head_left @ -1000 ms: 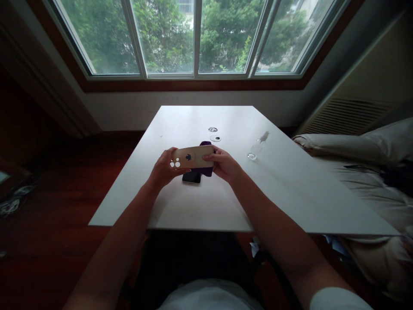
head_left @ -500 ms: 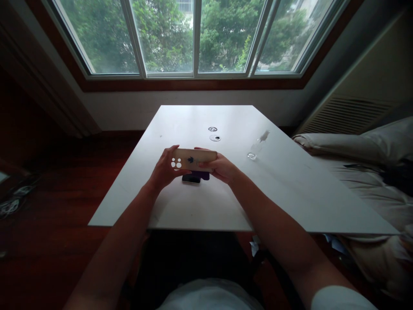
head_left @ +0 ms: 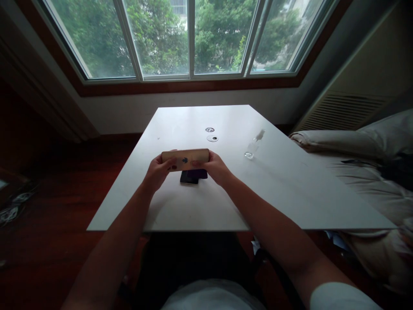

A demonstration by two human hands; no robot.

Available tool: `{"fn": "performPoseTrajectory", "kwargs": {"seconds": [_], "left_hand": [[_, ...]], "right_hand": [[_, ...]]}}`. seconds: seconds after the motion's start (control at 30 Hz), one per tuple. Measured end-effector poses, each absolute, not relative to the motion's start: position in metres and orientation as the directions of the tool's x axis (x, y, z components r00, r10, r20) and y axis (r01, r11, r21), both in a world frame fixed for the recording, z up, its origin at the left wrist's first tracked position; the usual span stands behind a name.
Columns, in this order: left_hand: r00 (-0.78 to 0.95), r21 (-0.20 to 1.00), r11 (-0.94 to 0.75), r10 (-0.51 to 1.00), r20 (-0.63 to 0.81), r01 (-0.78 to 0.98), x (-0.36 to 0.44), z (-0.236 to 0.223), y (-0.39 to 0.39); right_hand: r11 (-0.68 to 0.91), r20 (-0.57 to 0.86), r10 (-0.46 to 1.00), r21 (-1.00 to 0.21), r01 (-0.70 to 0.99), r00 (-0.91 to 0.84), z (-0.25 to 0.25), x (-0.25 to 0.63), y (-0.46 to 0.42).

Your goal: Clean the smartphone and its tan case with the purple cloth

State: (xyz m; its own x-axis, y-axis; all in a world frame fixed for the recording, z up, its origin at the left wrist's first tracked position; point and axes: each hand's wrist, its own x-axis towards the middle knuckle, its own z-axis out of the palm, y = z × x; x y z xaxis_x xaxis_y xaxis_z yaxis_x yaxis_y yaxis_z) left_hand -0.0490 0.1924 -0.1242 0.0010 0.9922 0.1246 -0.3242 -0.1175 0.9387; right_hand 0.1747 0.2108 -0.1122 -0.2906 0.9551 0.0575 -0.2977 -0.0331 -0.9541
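Observation:
Both hands hold a beige phone case (head_left: pixel 193 156) sideways above the table, its outer back with a small dark leaf-like mark facing me. My left hand (head_left: pixel 157 171) grips the left end, thumb across the camera cut-outs. At the right end, my right hand (head_left: pixel 218 168) is closed round the case with its thumb on the back. Below the case a dark phone (head_left: pixel 189 178) lies on the table, partly covered by a purple flat item (head_left: pixel 200 174). The case hides part of both.
A clear spray bottle (head_left: pixel 253 147) stands on the white table (head_left: pixel 274 193) to the right. Two small round items, one a patterned disc (head_left: pixel 209 129) and one a pale disc (head_left: pixel 212 138), lie farther back. Beyond the right edge is a beige sofa (head_left: pixel 348 146).
The case has tilted and levelled, and my left thumb has moved onto its back over the camera holes. My left fingers no longer stick up over the top edge.

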Motion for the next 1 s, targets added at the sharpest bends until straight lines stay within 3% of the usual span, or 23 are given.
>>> {"fn": "performPoseTrajectory", "kwargs": {"seconds": [0.13,0.27,0.7,0.83,1.0], "left_hand": [[0.14,0.895,0.038,0.99,0.027,-0.445,-0.052,-0.12,0.186],[0.233,0.91,0.101,0.972,-0.005,-0.403,-0.053,-0.118,0.182],[0.069,0.957,-0.051,0.995,0.073,-0.287,-0.05,-0.126,0.192],[0.002,0.984,-0.07,0.997,0.071,-0.167,-0.051,-0.126,0.191],[-0.039,0.979,-0.176,0.984,0.173,-0.1,-0.05,-0.123,0.189]], "right_hand": [[-0.05,0.064,0.943,-0.942,-0.331,-0.326,-0.115,0.169,0.207],[-0.022,0.083,0.947,-0.946,-0.323,-0.31,-0.118,0.168,0.206],[-0.08,0.094,0.924,-0.901,-0.427,-0.371,-0.096,0.183,0.207],[-0.01,0.122,0.946,-0.915,-0.404,-0.3,-0.093,0.187,0.21],[0.103,0.196,0.96,-0.911,-0.399,-0.199,-0.092,0.184,0.21]]}}
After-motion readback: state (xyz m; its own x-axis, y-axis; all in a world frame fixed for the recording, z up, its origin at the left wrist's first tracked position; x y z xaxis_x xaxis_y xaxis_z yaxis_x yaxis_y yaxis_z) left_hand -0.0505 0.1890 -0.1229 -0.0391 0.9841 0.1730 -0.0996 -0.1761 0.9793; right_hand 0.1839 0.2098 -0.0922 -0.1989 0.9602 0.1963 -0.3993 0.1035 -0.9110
